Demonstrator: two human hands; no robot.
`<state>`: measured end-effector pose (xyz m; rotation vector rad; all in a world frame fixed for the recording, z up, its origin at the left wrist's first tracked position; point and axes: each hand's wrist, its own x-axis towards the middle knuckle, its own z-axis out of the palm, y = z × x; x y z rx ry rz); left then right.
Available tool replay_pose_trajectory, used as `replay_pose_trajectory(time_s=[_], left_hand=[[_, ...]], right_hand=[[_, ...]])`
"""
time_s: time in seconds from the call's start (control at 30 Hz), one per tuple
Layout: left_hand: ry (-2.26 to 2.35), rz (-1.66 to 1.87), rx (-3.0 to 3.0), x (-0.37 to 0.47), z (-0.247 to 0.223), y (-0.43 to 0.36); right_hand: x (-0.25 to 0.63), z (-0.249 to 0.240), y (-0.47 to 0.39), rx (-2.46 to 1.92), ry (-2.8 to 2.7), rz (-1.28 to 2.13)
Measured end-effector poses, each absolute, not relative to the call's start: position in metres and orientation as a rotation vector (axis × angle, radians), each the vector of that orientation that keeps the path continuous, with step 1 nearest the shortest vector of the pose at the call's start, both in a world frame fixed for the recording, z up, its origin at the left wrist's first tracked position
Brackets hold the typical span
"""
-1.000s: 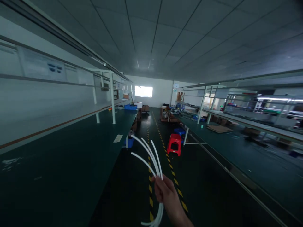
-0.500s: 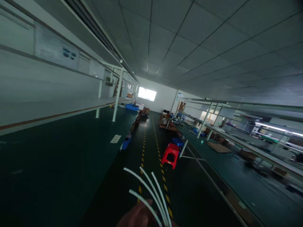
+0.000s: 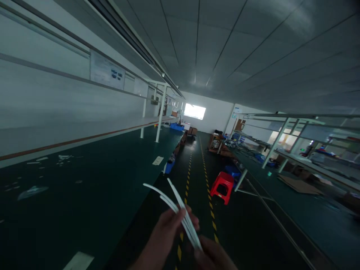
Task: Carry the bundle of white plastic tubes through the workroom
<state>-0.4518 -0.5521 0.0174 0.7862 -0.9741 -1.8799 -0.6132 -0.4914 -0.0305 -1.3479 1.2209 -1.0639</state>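
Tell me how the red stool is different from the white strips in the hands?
The red stool is red and blocky; the white strips are white, thin and curved. The stool stands on the floor in the aisle by itself; the strips are pinched between the left hand and right hand. The stool is one thing; the strips are several, bunched together.

I see white tubes (image 3: 180, 210), a red stool (image 3: 222, 186), a dark green surface (image 3: 92, 180), blue bins (image 3: 177, 126), and yellow-and-black striped floor lines (image 3: 208, 187).
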Motion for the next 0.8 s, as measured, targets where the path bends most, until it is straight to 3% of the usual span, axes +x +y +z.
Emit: replay_pose_trajectory(time_s=[0.1,0.27,0.8], left_hand=[[-0.868,-1.697,0.908,-0.449,0.037,-0.579],[-0.835,-1.588,0.941,-0.446,0.042,-0.631],[-0.852,-1.532,0.796,-0.463,0.061,-0.655]], right_hand=[[-0.632,-0.023,-0.486,-1.013,1.035,-0.984],[-0.661,-0.023,-0.496,-0.886,0.860,-0.955],[-0.689,-0.032,-0.495,-1.023,0.669,-0.985]])
